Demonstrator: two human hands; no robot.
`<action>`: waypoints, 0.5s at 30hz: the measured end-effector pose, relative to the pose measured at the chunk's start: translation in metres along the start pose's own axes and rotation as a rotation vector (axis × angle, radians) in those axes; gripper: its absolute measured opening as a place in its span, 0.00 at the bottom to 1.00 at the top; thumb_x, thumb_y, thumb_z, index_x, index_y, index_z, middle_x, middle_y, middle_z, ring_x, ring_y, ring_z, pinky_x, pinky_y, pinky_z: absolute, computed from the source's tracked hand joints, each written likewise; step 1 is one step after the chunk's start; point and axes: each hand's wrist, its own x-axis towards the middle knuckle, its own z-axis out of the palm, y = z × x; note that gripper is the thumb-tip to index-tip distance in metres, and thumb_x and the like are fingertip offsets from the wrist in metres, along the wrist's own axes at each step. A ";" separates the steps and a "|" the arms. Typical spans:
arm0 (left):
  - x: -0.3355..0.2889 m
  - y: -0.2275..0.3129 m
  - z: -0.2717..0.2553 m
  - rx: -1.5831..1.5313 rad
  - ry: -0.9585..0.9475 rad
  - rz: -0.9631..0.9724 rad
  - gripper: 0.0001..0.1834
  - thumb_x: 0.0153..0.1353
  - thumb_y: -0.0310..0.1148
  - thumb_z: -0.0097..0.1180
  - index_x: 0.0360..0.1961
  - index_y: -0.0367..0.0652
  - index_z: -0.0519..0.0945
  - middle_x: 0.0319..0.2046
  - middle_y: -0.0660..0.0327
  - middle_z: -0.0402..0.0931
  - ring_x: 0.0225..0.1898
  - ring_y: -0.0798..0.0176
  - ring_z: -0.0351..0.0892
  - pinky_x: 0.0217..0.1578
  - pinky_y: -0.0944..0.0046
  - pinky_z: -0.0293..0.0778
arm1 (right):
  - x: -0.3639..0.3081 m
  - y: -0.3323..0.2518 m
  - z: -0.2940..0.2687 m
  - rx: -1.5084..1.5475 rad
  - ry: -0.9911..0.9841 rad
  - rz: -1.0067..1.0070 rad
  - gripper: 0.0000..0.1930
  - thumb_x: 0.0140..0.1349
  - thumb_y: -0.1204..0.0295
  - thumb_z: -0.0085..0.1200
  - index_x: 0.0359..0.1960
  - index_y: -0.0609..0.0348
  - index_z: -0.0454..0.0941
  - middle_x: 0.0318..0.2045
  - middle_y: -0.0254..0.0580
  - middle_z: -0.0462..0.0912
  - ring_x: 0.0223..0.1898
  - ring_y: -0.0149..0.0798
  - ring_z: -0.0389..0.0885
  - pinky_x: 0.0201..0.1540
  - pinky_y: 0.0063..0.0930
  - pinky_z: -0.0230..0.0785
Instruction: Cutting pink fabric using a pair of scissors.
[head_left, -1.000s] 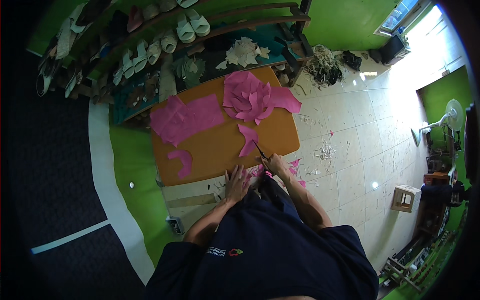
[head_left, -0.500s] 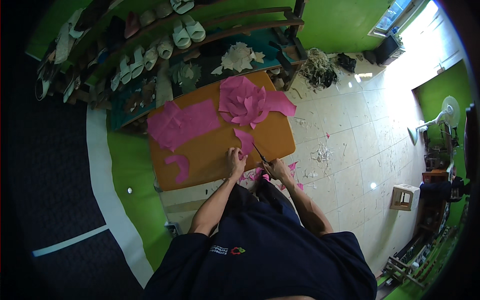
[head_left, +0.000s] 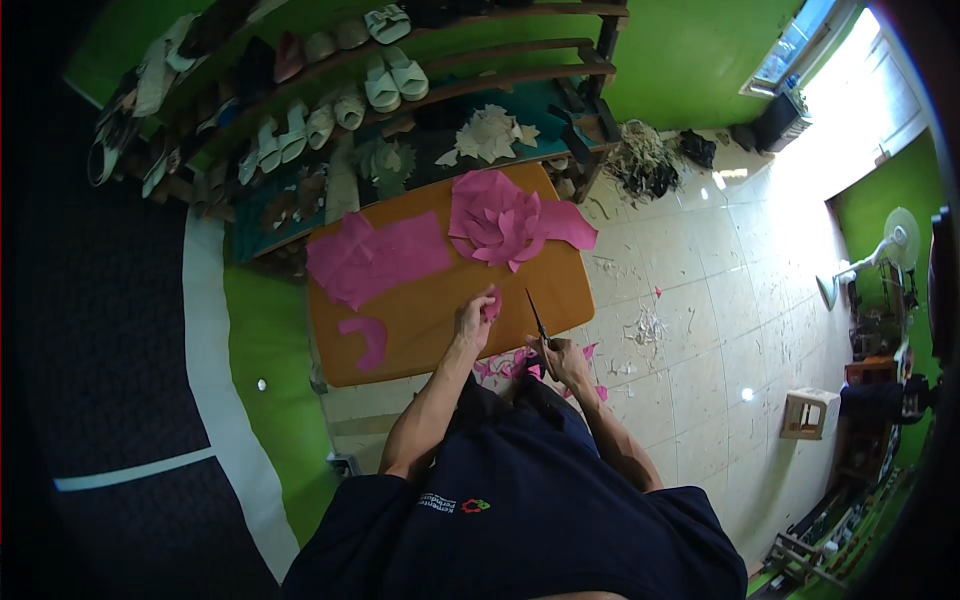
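My left hand [head_left: 474, 322] is closed on a small pink piece of sheet material [head_left: 491, 305], mostly hidden by the fingers, above the near part of the orange-brown table [head_left: 440, 335]. To its right, my right hand [head_left: 562, 360] grips the handles of dark scissors [head_left: 538, 315], whose blades point away from me and are clear of the piece. On the table's far right lies a heap of cut pink pieces [head_left: 500, 225]. Pink sheets [head_left: 385, 255] are spread at the far left. A curved pink piece [head_left: 368, 343] rests alone near the left edge.
Pink scraps [head_left: 505, 366] lie by my legs at the table's near edge. Racks of shoes and sandals [head_left: 395, 80] stand beyond the table. Pale offcuts [head_left: 645, 325] litter the tiled floor on the right, with a stool [head_left: 810, 413] and a white fan [head_left: 885, 245] farther off.
My left hand has lifted slightly with the pink piece, now bunched in its fingers. The scissors have come away from the piece and point more straight ahead. The view has shifted slightly.
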 end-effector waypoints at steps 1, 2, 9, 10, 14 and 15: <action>-0.010 0.015 0.014 -0.099 0.055 0.113 0.22 0.58 0.22 0.56 0.55 0.38 0.79 0.42 0.57 0.80 0.39 0.64 0.81 0.40 0.67 0.79 | -0.006 -0.014 0.001 0.055 0.048 -0.053 0.36 0.58 0.36 0.57 0.21 0.65 0.78 0.12 0.40 0.71 0.17 0.35 0.72 0.24 0.37 0.61; -0.020 0.030 0.028 -0.197 0.107 0.226 0.23 0.61 0.22 0.56 0.59 0.39 0.76 0.42 0.56 0.80 0.40 0.65 0.82 0.41 0.68 0.79 | -0.005 -0.018 0.004 0.051 0.041 -0.069 0.36 0.58 0.36 0.57 0.21 0.65 0.78 0.12 0.40 0.71 0.17 0.35 0.72 0.24 0.37 0.61; -0.099 0.133 0.079 -0.152 0.084 0.511 0.23 0.60 0.24 0.64 0.59 0.43 0.79 0.41 0.68 0.82 0.38 0.75 0.79 0.42 0.75 0.73 | -0.023 -0.087 0.010 0.117 -0.003 -0.258 0.31 0.59 0.43 0.61 0.22 0.64 0.73 0.14 0.35 0.70 0.19 0.29 0.71 0.24 0.32 0.64; -0.105 0.139 0.081 -0.159 0.085 0.530 0.23 0.60 0.24 0.64 0.59 0.43 0.79 0.41 0.68 0.82 0.38 0.75 0.79 0.42 0.75 0.73 | -0.025 -0.095 0.010 0.111 -0.008 -0.276 0.31 0.59 0.43 0.61 0.22 0.64 0.73 0.14 0.35 0.70 0.19 0.29 0.71 0.24 0.32 0.64; -0.136 0.164 0.099 -0.024 0.048 0.732 0.24 0.60 0.25 0.65 0.59 0.41 0.78 0.39 0.68 0.82 0.39 0.77 0.79 0.42 0.75 0.74 | -0.026 -0.115 0.018 0.149 -0.101 -0.408 0.31 0.63 0.41 0.53 0.31 0.65 0.73 0.16 0.39 0.73 0.19 0.33 0.76 0.24 0.31 0.69; -0.144 0.170 0.101 0.002 0.070 0.725 0.25 0.60 0.25 0.65 0.59 0.40 0.78 0.38 0.67 0.81 0.39 0.76 0.79 0.42 0.75 0.74 | -0.030 -0.125 0.017 0.163 -0.115 -0.427 0.31 0.63 0.41 0.52 0.31 0.64 0.73 0.16 0.39 0.73 0.19 0.34 0.77 0.24 0.31 0.69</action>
